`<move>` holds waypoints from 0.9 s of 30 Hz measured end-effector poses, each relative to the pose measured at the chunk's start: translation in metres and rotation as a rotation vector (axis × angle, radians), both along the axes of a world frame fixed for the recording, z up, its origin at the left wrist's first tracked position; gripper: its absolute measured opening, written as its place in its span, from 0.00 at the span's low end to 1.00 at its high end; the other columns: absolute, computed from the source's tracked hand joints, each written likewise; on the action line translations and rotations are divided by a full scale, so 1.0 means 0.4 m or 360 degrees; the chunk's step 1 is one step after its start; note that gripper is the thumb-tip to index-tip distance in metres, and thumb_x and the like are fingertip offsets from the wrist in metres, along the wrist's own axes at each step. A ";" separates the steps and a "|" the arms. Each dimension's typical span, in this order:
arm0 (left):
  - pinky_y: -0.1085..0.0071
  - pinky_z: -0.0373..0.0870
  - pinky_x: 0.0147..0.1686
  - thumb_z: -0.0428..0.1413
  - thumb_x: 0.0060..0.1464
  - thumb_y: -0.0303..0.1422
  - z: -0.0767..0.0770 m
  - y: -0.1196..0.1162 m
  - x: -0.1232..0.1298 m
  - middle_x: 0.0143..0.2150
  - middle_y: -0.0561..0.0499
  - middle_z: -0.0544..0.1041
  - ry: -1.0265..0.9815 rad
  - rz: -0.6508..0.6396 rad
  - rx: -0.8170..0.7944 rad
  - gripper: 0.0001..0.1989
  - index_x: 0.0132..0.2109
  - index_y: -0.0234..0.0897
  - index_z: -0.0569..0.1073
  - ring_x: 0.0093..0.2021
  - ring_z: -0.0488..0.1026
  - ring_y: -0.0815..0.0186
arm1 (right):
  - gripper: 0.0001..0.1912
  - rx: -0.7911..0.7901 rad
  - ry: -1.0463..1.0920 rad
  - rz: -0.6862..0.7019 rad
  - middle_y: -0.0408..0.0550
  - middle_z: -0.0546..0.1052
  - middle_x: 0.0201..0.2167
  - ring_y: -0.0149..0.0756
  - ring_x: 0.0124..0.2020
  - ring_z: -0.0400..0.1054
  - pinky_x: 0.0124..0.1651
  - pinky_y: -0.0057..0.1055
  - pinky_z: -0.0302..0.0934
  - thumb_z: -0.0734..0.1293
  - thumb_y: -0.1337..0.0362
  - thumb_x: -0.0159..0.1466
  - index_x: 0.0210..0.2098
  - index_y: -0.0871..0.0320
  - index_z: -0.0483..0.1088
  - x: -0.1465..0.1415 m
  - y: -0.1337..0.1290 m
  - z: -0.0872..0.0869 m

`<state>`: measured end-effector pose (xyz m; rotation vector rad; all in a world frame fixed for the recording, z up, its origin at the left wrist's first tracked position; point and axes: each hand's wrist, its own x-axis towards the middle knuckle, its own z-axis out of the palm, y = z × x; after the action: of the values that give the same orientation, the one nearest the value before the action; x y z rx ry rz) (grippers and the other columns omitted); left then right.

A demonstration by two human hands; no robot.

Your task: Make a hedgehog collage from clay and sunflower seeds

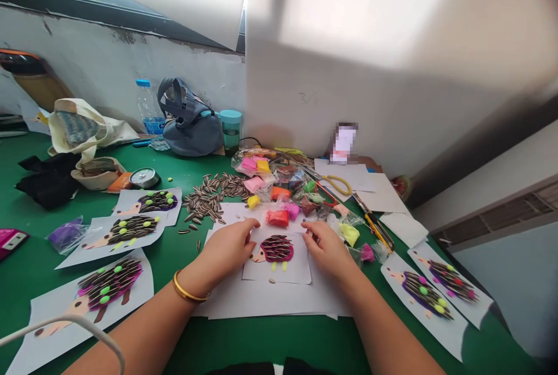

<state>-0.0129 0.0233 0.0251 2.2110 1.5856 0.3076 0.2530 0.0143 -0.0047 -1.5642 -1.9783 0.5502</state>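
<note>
A small white sheet (255, 273) lies before me, bearing a hedgehog (276, 249) with a magenta clay body, sunflower-seed spines, a peach face and yellow-green feet. Beside its left edge is my left hand (230, 244), wearing a gold bangle at the wrist; its fingers are loosely bent and apart, with nothing visible in them. At the sheet's upper right, my right hand (326, 244) is loosely curved, finger and thumb apart, also with nothing visible in it. Just beyond the sheet sits a packet of red clay (278, 218). One seed (272, 281) rests below the hedgehog.
Behind my left hand spreads a heap of sunflower seeds (213, 195). Bagged coloured clay (261, 180), yellow-handled scissors (337, 184) and a cutter (379, 232) lie farther back. Finished hedgehog sheets (139, 273) flank both arms. A white cable (96, 328) crosses the lower left.
</note>
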 end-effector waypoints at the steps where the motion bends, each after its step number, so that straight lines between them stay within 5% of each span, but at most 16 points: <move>1: 0.69 0.66 0.35 0.52 0.54 0.29 0.000 0.001 -0.001 0.39 0.49 0.80 0.0016 -0.0010 0.0005 0.18 0.52 0.44 0.72 0.37 0.76 0.61 | 0.16 0.0060 0.0036 0.0002 0.53 0.75 0.44 0.41 0.47 0.69 0.51 0.39 0.62 0.59 0.62 0.66 0.49 0.57 0.71 0.001 -0.001 0.002; 4: 0.69 0.67 0.37 0.52 0.54 0.29 -0.008 0.003 0.000 0.40 0.48 0.79 0.0056 -0.0044 0.0030 0.15 0.48 0.42 0.74 0.38 0.76 0.60 | 0.17 0.0065 0.0171 -0.0011 0.53 0.75 0.45 0.41 0.47 0.70 0.53 0.40 0.62 0.57 0.64 0.67 0.52 0.56 0.70 0.005 -0.005 0.004; 8: 0.69 0.67 0.37 0.52 0.54 0.28 -0.019 0.005 0.001 0.42 0.47 0.79 0.0089 -0.0076 0.0070 0.14 0.47 0.42 0.75 0.39 0.76 0.60 | 0.15 -0.0289 0.0443 -0.0063 0.47 0.77 0.37 0.37 0.35 0.73 0.42 0.36 0.67 0.61 0.63 0.64 0.50 0.54 0.69 -0.002 -0.017 0.009; 13: 0.68 0.67 0.38 0.53 0.54 0.29 -0.019 0.006 0.000 0.43 0.47 0.79 0.0078 -0.0062 0.0046 0.14 0.47 0.42 0.75 0.39 0.76 0.60 | 0.06 -0.0153 0.0191 0.0054 0.46 0.76 0.35 0.38 0.37 0.70 0.41 0.34 0.63 0.65 0.62 0.62 0.31 0.53 0.74 -0.016 -0.032 0.042; 27: 0.68 0.67 0.38 0.52 0.54 0.28 -0.022 0.009 0.000 0.42 0.48 0.80 0.0062 -0.0068 0.0028 0.15 0.48 0.42 0.75 0.38 0.76 0.60 | 0.07 -0.0528 -0.0005 0.0066 0.44 0.78 0.29 0.36 0.30 0.70 0.31 0.30 0.60 0.64 0.66 0.59 0.34 0.54 0.74 0.015 -0.020 0.032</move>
<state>-0.0127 0.0271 0.0163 2.2740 1.5586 0.2687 0.2588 0.0062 0.0081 -1.7179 -2.0013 0.9325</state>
